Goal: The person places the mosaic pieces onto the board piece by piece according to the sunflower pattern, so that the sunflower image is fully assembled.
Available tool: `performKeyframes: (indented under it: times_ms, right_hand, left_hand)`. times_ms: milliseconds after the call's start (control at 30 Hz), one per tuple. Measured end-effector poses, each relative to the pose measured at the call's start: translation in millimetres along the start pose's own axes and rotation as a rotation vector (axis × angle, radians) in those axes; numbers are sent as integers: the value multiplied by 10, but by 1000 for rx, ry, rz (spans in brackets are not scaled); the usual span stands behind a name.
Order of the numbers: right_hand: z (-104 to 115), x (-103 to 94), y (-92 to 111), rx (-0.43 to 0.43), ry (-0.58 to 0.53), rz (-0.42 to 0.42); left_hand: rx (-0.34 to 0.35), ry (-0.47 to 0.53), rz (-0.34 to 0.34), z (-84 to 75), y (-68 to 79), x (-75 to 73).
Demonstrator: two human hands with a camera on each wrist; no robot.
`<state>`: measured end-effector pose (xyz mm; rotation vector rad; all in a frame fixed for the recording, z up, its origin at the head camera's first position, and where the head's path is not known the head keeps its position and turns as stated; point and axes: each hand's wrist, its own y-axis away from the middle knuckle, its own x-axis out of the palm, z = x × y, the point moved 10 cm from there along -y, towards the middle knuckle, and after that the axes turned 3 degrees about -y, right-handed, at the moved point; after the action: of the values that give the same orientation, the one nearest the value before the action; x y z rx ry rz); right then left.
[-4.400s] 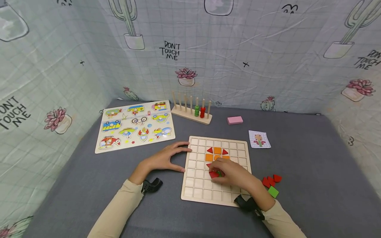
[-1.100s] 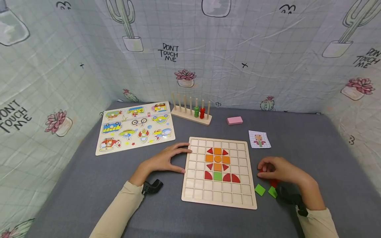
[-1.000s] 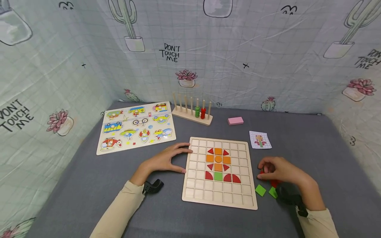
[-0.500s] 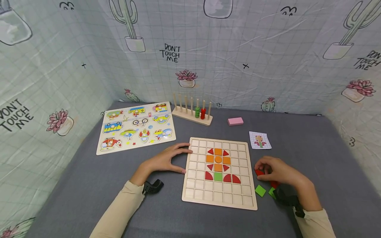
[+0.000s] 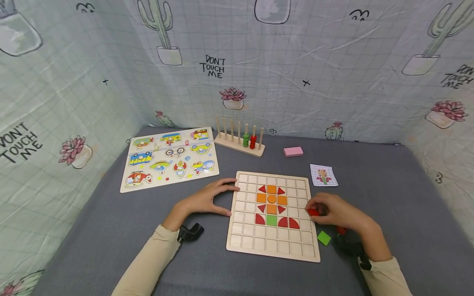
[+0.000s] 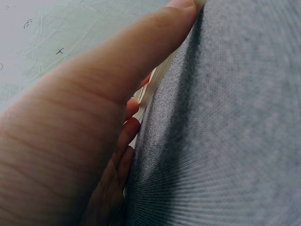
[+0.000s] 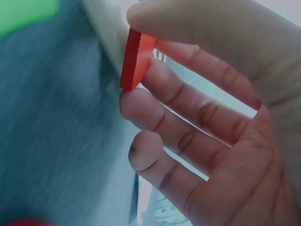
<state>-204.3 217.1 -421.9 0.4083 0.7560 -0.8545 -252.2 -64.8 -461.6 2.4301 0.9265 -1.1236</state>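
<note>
My left hand (image 5: 205,198) rests at the left edge of the wooden grid board (image 5: 253,240), fingertips on its rim, thumb lower down and spread apart. In the left wrist view its thumb (image 6: 155,35) runs along the grey cloth. My right hand (image 5: 335,209) pinches a thin red tile (image 7: 136,59) between thumb and fingertips, above the board's right edge. The board bears orange squares (image 5: 272,209), an orange disc (image 5: 272,199), red triangles (image 5: 262,188), and a row with a green square (image 5: 271,220) and red quarter-circles (image 5: 293,223).
A loose green square (image 5: 324,238) and red pieces (image 5: 341,230), partly hidden by my right wrist, lie right of the board. Behind are a pattern card (image 5: 324,175), a pink block (image 5: 293,151), a peg stand (image 5: 239,145) with green and red beads, and a vehicle puzzle (image 5: 170,160).
My right hand left the board, where a green square and red quarter-circles now show, and went to the loose pieces. It then moved back left with a red tile. My left hand stayed put.
</note>
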Motion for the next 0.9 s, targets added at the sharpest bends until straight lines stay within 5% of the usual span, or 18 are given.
performKeyframes:
  times_ms: [900]
  right_hand:
    - [632,527,-594,-107,-86,204]
  left_hand:
    - [11,0,1,-27,8,-13]
